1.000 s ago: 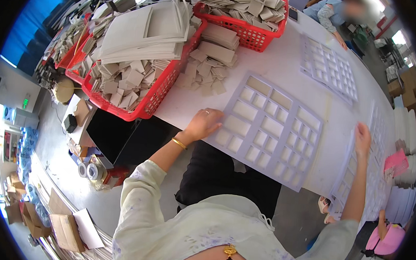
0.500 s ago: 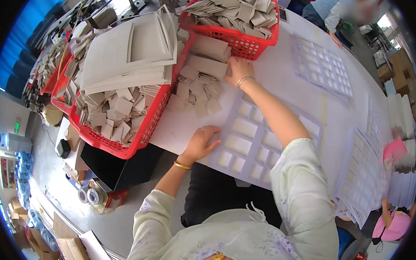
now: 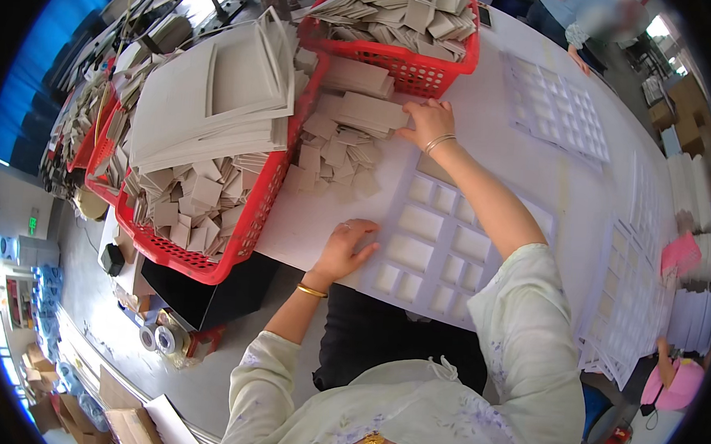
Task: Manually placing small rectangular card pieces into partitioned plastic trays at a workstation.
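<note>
My right hand (image 3: 427, 124) pinches the right end of a grey rectangular cardboard piece (image 3: 375, 110), which lies over a stack of similar pieces. Loose small cardboard squares (image 3: 336, 154) are spread just in front of that stack. Close to the left edge of a white compartment sheet (image 3: 406, 255), my left hand (image 3: 344, 249) rests at the table's front edge, fingers loosely bent and thumb apart, with nothing seen in it. The sheet has rectangular openings of several sizes, and my right forearm crosses above it.
Red plastic baskets (image 3: 246, 234) (image 3: 427, 75) full of cardboard offcuts stand at the left and far side; large cardboard sheets (image 3: 177, 92) top the nearer one. More compartment sheets (image 3: 556, 104) lie to the right. Another person's hand (image 3: 578, 60) is at the far edge.
My right hand has drawn back slightly to the right, and the cardboard piece at its fingers has shifted right with it. My left hand stays almost in place.
</note>
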`<state>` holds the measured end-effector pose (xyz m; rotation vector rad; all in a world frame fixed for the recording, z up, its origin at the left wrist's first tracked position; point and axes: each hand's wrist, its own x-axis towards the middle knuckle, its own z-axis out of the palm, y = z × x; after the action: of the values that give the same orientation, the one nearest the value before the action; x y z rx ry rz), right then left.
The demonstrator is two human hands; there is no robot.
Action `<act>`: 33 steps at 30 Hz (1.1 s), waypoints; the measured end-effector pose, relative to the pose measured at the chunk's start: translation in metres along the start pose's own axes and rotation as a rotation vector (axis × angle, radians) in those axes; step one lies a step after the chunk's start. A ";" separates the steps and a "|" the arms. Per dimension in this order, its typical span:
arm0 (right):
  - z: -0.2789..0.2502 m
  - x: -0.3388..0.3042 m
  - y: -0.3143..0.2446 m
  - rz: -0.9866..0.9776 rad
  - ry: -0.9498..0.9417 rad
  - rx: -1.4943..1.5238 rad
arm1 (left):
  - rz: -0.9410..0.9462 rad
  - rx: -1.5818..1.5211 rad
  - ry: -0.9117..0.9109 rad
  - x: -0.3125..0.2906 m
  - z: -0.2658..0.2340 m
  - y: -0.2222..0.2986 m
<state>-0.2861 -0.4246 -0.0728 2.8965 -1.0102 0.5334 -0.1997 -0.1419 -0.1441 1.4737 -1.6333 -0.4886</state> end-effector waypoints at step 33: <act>-0.081 -0.320 0.252 0.305 -0.190 0.154 | 0.089 0.277 -0.104 0.007 0.015 0.017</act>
<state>-0.6981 -0.4209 -0.1229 2.9869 -1.5185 0.3629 -0.2217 -0.1487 -0.1369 1.5885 -1.8996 -0.3019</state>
